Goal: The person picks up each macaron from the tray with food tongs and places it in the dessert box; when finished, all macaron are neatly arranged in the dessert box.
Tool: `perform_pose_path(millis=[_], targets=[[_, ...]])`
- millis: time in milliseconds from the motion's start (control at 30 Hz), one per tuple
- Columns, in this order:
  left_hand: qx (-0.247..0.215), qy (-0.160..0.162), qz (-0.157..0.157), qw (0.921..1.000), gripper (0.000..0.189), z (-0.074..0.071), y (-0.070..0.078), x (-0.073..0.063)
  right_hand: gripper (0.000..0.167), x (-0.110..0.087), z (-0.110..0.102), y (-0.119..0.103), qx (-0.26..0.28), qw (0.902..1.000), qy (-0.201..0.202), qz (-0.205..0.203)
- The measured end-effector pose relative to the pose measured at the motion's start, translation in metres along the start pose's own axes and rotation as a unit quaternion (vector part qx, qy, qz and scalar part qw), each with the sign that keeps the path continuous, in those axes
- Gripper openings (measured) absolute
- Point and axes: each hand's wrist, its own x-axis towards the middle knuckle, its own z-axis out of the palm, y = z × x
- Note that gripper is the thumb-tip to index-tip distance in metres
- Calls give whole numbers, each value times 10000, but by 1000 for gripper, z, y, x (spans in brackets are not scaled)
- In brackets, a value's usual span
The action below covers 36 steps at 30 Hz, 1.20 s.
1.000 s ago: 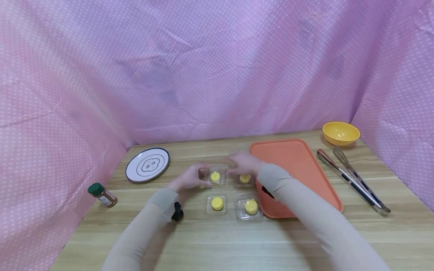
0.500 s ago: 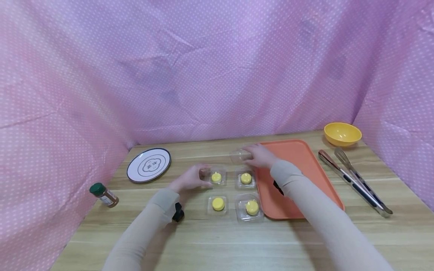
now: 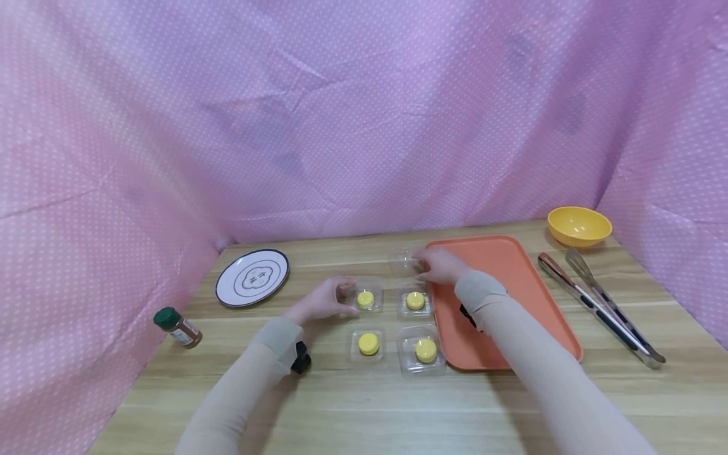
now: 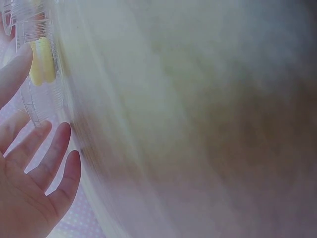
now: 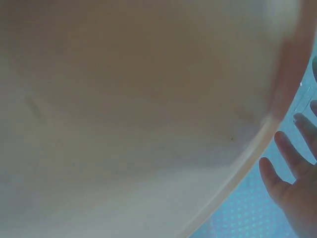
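Note:
In the head view, yellow macarons sit in clear plastic boxes on the wooden table. My left hand (image 3: 327,298) is at the left side of the back-left box (image 3: 372,308), thumb at its near side and fingers at the far side; a macaron (image 3: 366,299) lies inside. The left wrist view shows these fingers spread beside the box and its macaron (image 4: 42,62). My right hand (image 3: 443,265) is over the tray's left edge, fingertips at a clear plastic piece (image 3: 400,260) behind the back-right macaron (image 3: 415,300). In the right wrist view, its fingers (image 5: 292,153) look spread.
An orange tray (image 3: 500,303) lies right of the boxes. Beyond it are metal tongs (image 3: 603,309) and a yellow bowl (image 3: 579,227). On the left are a white plate (image 3: 233,287) and a green-capped jar (image 3: 177,327). Two more macarons (image 3: 368,344) sit in front. A pink cloth (image 3: 364,126) hangs behind.
My right hand has moved from over the back-right macaron rightward, to the tray's left edge, uncovering that macaron. My left hand has stayed at the back-left box.

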Motion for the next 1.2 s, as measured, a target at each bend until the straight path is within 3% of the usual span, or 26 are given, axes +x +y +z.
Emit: perform_pose_path(millis=[233, 600, 900, 1200], targets=[[137, 2, 23, 9999, 72, 0, 2, -1, 41, -1, 2, -4, -110, 9997, 62, -214], [-123, 16, 224, 9997, 68, 2, -2, -1, 34, 3, 5, -6, 242, 9993, 198, -194], [-192, -44, 208, 9996, 70, 2, 2, -3, 44, 6, 5, -15, 655, 9969, -123, 425], [-70, -27, 211, 9997, 69, 1, 0, -3, 30, 8, 6, -10, 789, 9936, 512, 631]])
